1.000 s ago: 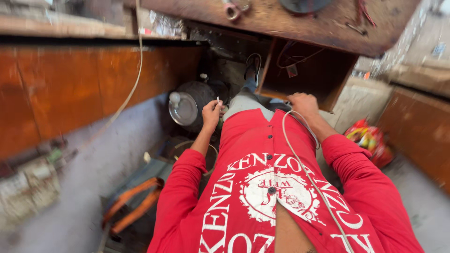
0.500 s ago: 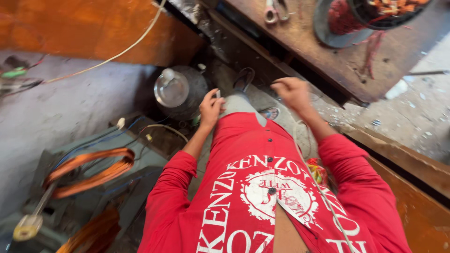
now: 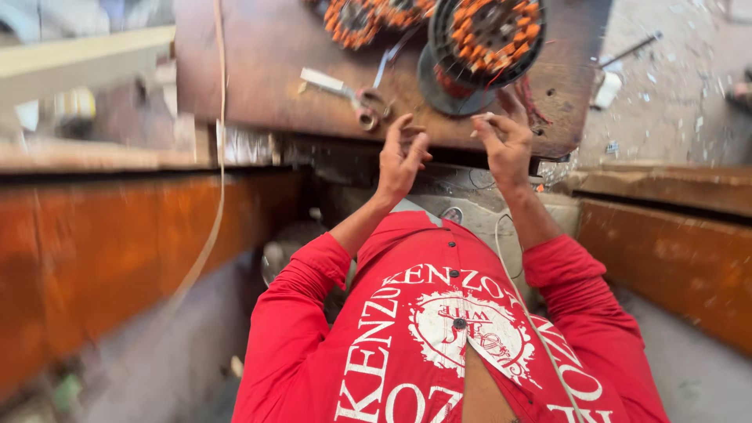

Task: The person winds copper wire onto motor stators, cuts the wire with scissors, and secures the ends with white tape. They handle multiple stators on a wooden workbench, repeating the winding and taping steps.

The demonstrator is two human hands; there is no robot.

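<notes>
My left hand (image 3: 401,157) is raised in front of the brown workbench (image 3: 258,70), fingers spread and holding nothing. My right hand (image 3: 505,145) is up beside it, thumb and forefinger pinched on a small white piece (image 3: 480,117). Just above the right hand a round motor stator (image 3: 486,35) with orange copper windings lies on the bench. A pair of scissors (image 3: 356,94) lies above my left hand. Both arms wear red sleeves, and a thin white cord (image 3: 509,274) runs down my shirt.
A second copper-wound stator (image 3: 356,16) lies at the bench's far edge. An orange-brown wooden panel (image 3: 117,251) stands to the left and another (image 3: 666,258) to the right. A pale strap (image 3: 211,204) hangs on the left. A round metal housing (image 3: 282,254) sits low, by my left elbow.
Both hands have risen from near my lap to the bench edge. The view swung up from the floor, and the stators and scissors on the bench now sit just above my hands.
</notes>
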